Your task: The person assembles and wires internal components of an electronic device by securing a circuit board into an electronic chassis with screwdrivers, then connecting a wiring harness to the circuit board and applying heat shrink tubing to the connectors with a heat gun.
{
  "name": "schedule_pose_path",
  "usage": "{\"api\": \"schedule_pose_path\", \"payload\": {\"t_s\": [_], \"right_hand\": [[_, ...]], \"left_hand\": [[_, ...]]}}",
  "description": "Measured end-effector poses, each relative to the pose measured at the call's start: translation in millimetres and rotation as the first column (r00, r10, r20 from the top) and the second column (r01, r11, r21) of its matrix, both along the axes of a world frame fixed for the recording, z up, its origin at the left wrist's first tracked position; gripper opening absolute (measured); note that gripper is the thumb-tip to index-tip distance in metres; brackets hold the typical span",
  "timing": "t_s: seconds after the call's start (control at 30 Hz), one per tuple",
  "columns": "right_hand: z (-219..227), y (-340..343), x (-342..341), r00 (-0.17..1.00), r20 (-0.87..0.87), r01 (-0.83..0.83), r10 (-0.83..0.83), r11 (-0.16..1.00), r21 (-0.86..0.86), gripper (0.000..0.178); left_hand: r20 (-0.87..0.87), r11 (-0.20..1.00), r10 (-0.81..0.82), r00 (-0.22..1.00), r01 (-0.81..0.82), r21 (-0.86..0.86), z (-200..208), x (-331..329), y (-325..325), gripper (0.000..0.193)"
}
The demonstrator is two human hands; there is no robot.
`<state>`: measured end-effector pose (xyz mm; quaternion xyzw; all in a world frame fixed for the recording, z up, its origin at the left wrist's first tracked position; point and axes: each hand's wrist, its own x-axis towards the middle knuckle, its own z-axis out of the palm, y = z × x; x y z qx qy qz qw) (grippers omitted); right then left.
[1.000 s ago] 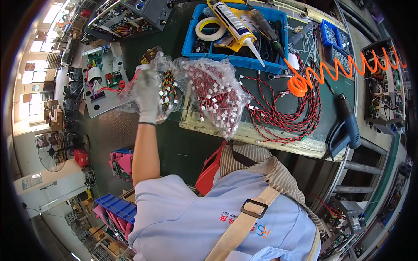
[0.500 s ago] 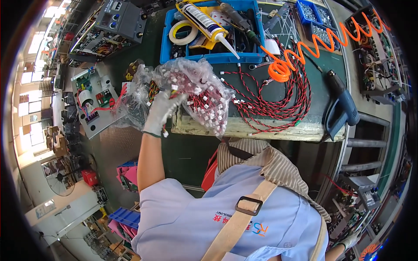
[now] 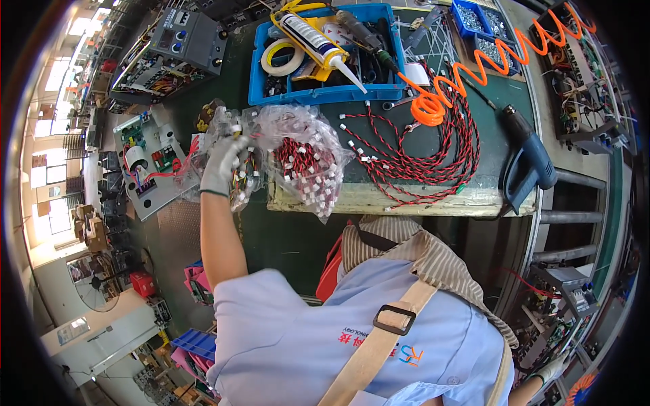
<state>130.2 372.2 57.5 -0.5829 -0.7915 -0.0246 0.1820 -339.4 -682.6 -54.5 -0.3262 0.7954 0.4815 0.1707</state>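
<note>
My left hand [image 3: 222, 164], in a pale glove, is at the bench's near left edge. Its fingers are closed on a small clear plastic bag [image 3: 245, 183] of multicoloured wires. Right beside it lies a bigger clear bag [image 3: 308, 159], full of red-and-black twisted cables with white connectors, its lower end hanging over the edge. Similar long cables [image 3: 433, 169] lie coiled loose to the right. Far off at the lower right is my right hand [image 3: 555, 367], gloved too, next to electronic equipment; its fingers are too small and dim to read.
A blue bin [image 3: 325, 95] holds a caulking gun [image 3: 311, 39] and a tape roll [image 3: 283, 57]. An orange coiled hose [image 3: 430, 108] hangs over the bench. A heat gun [image 3: 528, 159] lies at the right edge. A grey panel with circuit boards [image 3: 152, 166] sits left, below a machine housing [image 3: 172, 51].
My left hand has moved left, off the bigger cable bag and onto the smaller wire bag. The bigger bag has shifted slightly and its cables show more. My right hand stays low at the right.
</note>
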Motion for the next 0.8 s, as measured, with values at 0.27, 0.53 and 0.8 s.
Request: {"api": "schedule_pose_path", "payload": {"t_s": [0.27, 0.53, 0.8], "right_hand": [[-9.5, 28.7, 8.3, 0.995, 0.012, 0.104, -0.103, 0.992, -0.067, 0.055], [-1.4, -27.9, -18.2, 0.995, 0.056, 0.086, -0.084, 0.995, -0.045, 0.061], [-7.2, 4.6, 11.9, 0.98, 0.161, 0.128, -0.12, 0.991, -0.038, 0.061]], "left_hand": [[-0.889, 0.945, -0.003, 0.458, 0.292, 0.147, 119.9, -6.5, 34.4, 0.03], [0.022, 0.836, -0.352, 0.936, 0.304, 0.457, -9.1, 35.8, 98.0, 0.028], [-0.26, 0.938, 0.334, 0.906, -0.346, -0.001, -71.1, -17.6, 6.3, 0.025]]}}
